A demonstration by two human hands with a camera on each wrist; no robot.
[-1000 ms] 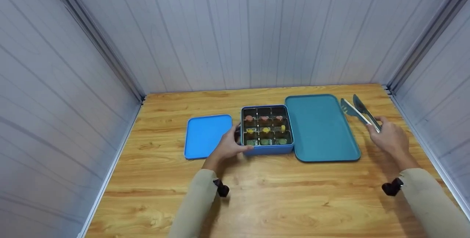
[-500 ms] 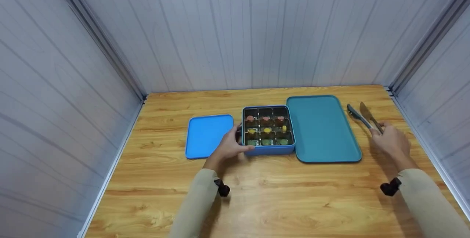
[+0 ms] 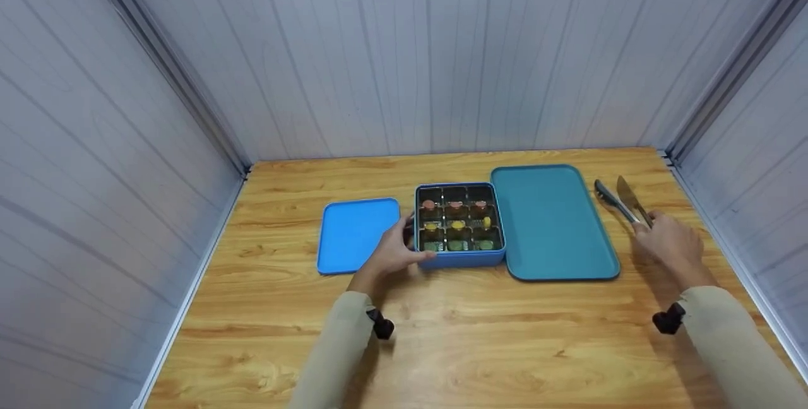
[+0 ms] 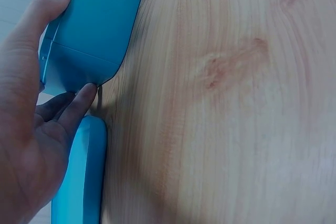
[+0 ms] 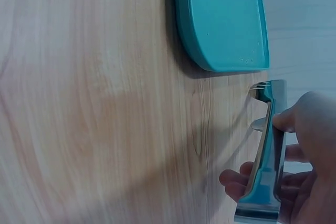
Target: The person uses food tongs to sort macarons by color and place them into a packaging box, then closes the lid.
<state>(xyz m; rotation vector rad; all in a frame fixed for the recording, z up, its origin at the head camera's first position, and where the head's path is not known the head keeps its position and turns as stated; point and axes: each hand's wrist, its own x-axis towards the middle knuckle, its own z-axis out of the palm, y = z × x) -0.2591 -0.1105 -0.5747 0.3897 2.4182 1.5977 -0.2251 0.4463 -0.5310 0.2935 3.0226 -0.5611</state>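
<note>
A blue lunch box (image 3: pixel 464 260) with several compartments stands in the middle of the table. Small red, yellow and green pieces lie in its dark, clear-walled inserts. My left hand (image 3: pixel 392 251) grips its near left corner. The thumb lies on the front wall, and in the left wrist view the fingers touch the lower side of the box (image 4: pixel 102 22). Right of the tray, my right hand (image 3: pixel 672 246) holds metal serving tongs (image 3: pixel 610 197) over the table, their two arms spread apart and pointing away. The right wrist view shows the thumb on the tongs (image 5: pixel 269 169) and fingers curled below.
A teal tray (image 3: pixel 558 226) lies flat against the right side of the box. To the left is a flat blue square lid (image 3: pixel 356 235), close beside my left hand. Pale panel walls (image 3: pixel 391 55) enclose the wooden table (image 3: pixel 473 339) at the back and both sides.
My right hand has turned the tongs, so their ends have swung slightly right and nearer to me, away from the tray. The left hand and the lunch box have stayed in place.
</note>
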